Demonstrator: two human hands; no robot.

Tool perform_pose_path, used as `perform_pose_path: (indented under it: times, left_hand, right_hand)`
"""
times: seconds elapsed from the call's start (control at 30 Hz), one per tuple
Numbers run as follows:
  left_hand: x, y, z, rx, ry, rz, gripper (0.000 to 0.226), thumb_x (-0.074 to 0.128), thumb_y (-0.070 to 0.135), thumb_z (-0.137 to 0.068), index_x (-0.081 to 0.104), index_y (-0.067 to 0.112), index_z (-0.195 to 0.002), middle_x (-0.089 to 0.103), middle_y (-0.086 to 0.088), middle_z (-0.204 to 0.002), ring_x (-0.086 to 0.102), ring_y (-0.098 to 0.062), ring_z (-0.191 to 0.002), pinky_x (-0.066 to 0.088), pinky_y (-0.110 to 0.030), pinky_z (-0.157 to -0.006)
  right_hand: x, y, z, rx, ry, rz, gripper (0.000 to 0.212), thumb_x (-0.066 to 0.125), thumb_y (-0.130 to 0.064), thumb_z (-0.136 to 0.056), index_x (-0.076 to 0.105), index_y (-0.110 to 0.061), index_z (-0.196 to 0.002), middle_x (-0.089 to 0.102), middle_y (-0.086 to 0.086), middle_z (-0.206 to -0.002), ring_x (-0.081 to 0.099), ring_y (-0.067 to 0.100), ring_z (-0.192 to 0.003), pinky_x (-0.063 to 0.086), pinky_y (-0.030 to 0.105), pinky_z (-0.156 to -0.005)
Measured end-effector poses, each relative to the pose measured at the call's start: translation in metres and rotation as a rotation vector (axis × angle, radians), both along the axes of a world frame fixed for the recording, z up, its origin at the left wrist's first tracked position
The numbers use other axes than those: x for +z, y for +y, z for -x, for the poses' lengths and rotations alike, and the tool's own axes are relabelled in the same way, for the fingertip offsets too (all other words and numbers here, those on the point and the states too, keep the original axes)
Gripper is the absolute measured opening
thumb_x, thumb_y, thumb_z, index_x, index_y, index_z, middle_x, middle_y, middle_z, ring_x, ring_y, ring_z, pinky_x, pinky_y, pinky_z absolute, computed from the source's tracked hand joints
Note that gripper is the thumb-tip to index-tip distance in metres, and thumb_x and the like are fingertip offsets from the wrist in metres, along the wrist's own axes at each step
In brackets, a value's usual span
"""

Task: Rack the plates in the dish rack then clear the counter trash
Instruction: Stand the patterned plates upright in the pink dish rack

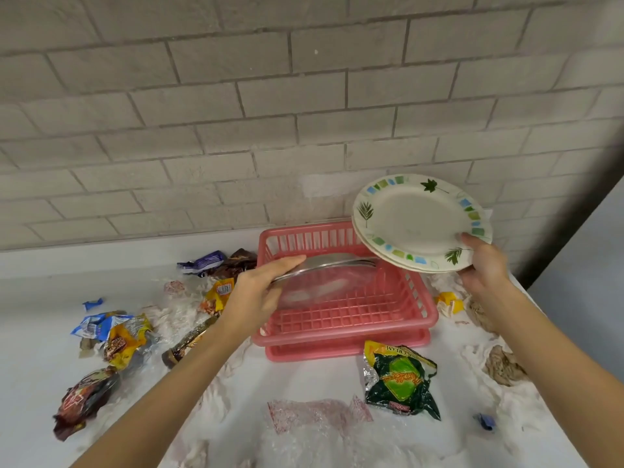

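Crinkled clear film [304, 444] lies nearest, with a pink-speckled plastic bag [317, 413] flat on top of it. To its right sits a puffy green foil packet [401, 383], just in front of the rack. A shiny dark red wrapper [84, 400] is crumpled at the left. Soft brown-stained tissue [503, 366] crowds the counter's [40, 366] right edge. A strip of bare white surface shows at the near left.

The pink dish rack [337, 319] (slotted plastic, rectangular, on a matching tray) stands mid-counter, its far wall close to the bricks. The left hand [256, 292] grips the steel plate [324, 265] with fingers curled over its thin round rim. The plate is tilted, with its lower part down inside the rack near the left wall.

The right hand [483, 261] pinches two stacked leaf-print plates [415, 217], thumb on the rim and fingers beneath. They are matte and cream and are held in the air over the rack's far right corner.

Left of the rack, yellow and blue wrappers [114, 329] and a purple packet [202, 261] are scattered. Behind them a band of smooth counter runs to the grey brick wall [304, 113].
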State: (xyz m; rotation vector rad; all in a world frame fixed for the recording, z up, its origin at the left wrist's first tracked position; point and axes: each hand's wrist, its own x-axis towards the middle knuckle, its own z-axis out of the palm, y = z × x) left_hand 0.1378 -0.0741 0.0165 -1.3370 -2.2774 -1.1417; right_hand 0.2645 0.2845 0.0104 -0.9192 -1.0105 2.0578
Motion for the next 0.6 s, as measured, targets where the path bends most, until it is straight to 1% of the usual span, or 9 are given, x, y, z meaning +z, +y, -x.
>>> perform_pose_path:
  times: [0.07,0.13,0.2,0.27,0.37,0.47,0.5,0.53,0.6]
  left_hand:
    - [0.014,-0.003,-0.003,0.058,-0.037,-0.073,0.053,0.059,-0.016,-0.081,0.064,0.015,-0.125,0.063,0.017,-0.116,0.058,0.016,-0.101,0.043,-0.004,-0.087]
    - [0.025,-0.011,-0.004,0.158,-0.112,-0.161,0.041,0.064,-0.007,-0.086,0.068,0.016,-0.119,0.067,0.021,-0.103,0.061,0.018,-0.086,0.044,-0.002,-0.077]
    - [0.032,-0.025,-0.007,0.256,-0.245,-0.285,0.030,0.067,0.000,-0.088,0.069,0.018,-0.112,0.069,0.026,-0.092,0.065,0.012,-0.083,0.049,-0.008,-0.075]
    - [0.036,-0.041,-0.011,0.346,-0.418,-0.417,0.023,0.068,0.003,-0.088,0.067,0.019,-0.105,0.072,0.021,-0.088,0.067,0.006,-0.083,0.054,-0.015,-0.074]
    - [0.030,-0.070,-0.017,0.527,-0.601,-0.551,0.021,0.068,0.007,-0.088,0.062,0.017,-0.106,0.068,0.012,-0.089,0.067,0.005,-0.075,0.052,-0.011,-0.063]
    - [0.013,-0.105,-0.021,0.710,-0.738,-0.673,0.021,0.071,0.009,-0.086,0.062,0.016,-0.103,0.069,0.005,-0.087,0.067,-0.008,-0.077,0.049,-0.020,-0.064]
    - [0.008,-0.119,-0.023,0.760,-0.771,-0.709,0.021,0.072,0.009,-0.085,0.062,0.019,-0.100,0.069,0.004,-0.087,0.067,-0.012,-0.079,0.049,-0.024,-0.066]
    - [0.002,-0.133,-0.025,0.808,-0.803,-0.738,0.021,0.072,0.008,-0.084,0.063,0.021,-0.098,0.069,0.002,-0.086,0.067,-0.015,-0.079,0.051,-0.028,-0.067]
    - [-0.010,-0.163,-0.032,0.891,-0.868,-0.796,0.021,0.071,0.006,-0.082,0.065,0.018,-0.099,0.071,-0.002,-0.088,0.068,-0.022,-0.081,0.055,-0.034,-0.073]
  right_hand:
    - [0.002,0.005,-0.004,-0.027,0.006,0.006,0.027,0.059,0.001,-0.088,0.060,-0.016,-0.109,0.069,0.003,-0.105,0.067,0.022,-0.095,0.059,0.037,-0.067]
    - [0.003,0.007,-0.007,-0.040,0.021,0.015,0.034,0.058,0.002,-0.088,0.057,-0.016,-0.117,0.068,0.001,-0.105,0.067,0.019,-0.093,0.058,0.033,-0.060]
    - [0.001,0.005,-0.006,-0.025,0.023,0.001,0.036,0.060,0.001,-0.087,0.058,-0.018,-0.118,0.069,0.001,-0.109,0.067,0.019,-0.095,0.059,0.031,-0.058]
    - [-0.002,-0.004,-0.001,0.001,0.007,-0.023,0.032,0.061,0.000,-0.086,0.063,-0.020,-0.111,0.069,0.003,-0.113,0.068,0.020,-0.098,0.060,0.031,-0.060]
    - [-0.009,-0.032,0.013,0.081,-0.021,-0.039,0.027,0.063,-0.002,-0.086,0.065,-0.021,-0.104,0.070,0.005,-0.111,0.070,0.019,-0.093,0.060,0.032,-0.059]
    - [-0.013,-0.070,0.030,0.193,-0.043,-0.066,0.022,0.062,-0.003,-0.087,0.066,-0.021,-0.098,0.069,0.007,-0.111,0.073,0.014,-0.076,0.061,0.032,-0.060]
    - [-0.014,-0.084,0.036,0.230,-0.043,-0.077,0.022,0.061,-0.003,-0.087,0.066,-0.021,-0.098,0.069,0.006,-0.112,0.072,0.013,-0.075,0.061,0.032,-0.061]
    - [-0.016,-0.098,0.043,0.269,-0.041,-0.087,0.024,0.061,-0.002,-0.087,0.067,-0.022,-0.100,0.069,0.006,-0.112,0.072,0.015,-0.078,0.061,0.033,-0.063]
    - [-0.019,-0.126,0.056,0.339,-0.037,-0.094,0.030,0.059,0.001,-0.088,0.067,-0.025,-0.100,0.069,0.006,-0.115,0.070,0.020,-0.091,0.058,0.040,-0.075]
